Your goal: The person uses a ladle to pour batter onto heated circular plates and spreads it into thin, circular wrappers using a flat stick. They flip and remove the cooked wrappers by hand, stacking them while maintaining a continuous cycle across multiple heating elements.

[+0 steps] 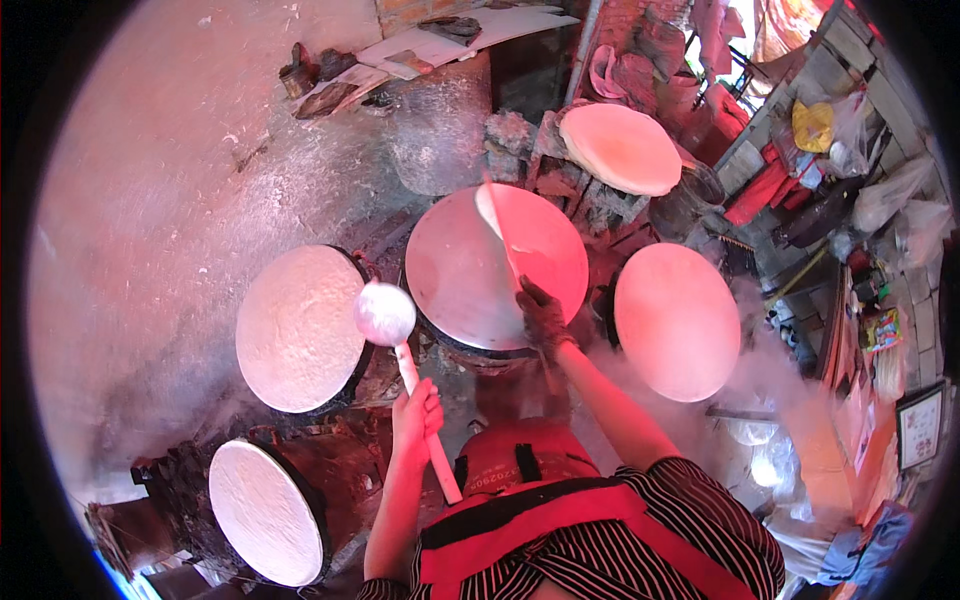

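My left hand (417,420) grips the pale handle of a metal ladle (385,313). The ladle's round bowl is raised between the left pancake (300,330) and a round griddle (465,285). My right hand (541,315), in a dark glove, holds a long thin spreader (507,244) over the griddle. White batter (487,208) lies along the spreader near the griddle's far edge. Right of the spreader the surface looks pinkish, left of it grey. How far the batter reaches cannot be told in the red light.
More large round pancakes sit at the right (679,322), lower left (266,514) and far right on a stand (621,148). Steam drifts beside the right one. A battered metal drum (442,120) stands by the wall behind the griddle. Bags and clutter (825,150) fill the right side.
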Available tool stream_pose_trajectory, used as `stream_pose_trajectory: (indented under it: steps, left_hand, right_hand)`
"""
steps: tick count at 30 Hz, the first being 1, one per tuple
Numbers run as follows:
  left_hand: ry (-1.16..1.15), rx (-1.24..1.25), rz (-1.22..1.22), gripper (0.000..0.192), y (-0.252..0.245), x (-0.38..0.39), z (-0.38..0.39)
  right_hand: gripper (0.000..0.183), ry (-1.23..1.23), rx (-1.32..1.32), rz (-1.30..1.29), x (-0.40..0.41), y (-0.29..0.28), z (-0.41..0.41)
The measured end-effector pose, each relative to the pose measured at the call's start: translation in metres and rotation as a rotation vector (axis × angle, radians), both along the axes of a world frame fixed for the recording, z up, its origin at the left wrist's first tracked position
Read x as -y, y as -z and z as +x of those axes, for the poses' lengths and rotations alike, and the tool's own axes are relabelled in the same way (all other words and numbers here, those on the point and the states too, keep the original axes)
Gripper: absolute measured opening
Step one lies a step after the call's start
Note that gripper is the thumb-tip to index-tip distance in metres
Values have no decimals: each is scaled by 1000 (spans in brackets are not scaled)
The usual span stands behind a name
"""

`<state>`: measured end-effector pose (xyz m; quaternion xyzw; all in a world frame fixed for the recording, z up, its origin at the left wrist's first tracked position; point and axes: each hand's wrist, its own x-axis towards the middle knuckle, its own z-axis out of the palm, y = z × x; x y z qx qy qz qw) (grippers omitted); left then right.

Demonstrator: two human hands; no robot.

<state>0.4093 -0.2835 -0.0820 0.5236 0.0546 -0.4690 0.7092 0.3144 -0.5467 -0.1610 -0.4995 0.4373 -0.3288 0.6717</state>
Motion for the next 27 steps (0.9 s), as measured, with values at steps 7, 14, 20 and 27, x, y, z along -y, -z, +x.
stream_pose_trajectory:
  steps: [7, 14, 20, 27]
  left_hand:
    - [-182, -221, 27, 19, 25, -29, -38]
    - [-365, -333, -35, 10, 54, -31, -76]
    - [-437, -280, 59, 8, 51, -30, -111]
    - [-525, -250, 51, 8, 47, -20, -142]
  right_hand:
    - [41, 66, 39, -104, 49, 96, -108]
    - [38, -242, -113, -4, 40, 29, -31]
    - [34, -434, -11, 14, 86, 20, -92]
    - [33, -566, -126, -259, 132, 29, -55]
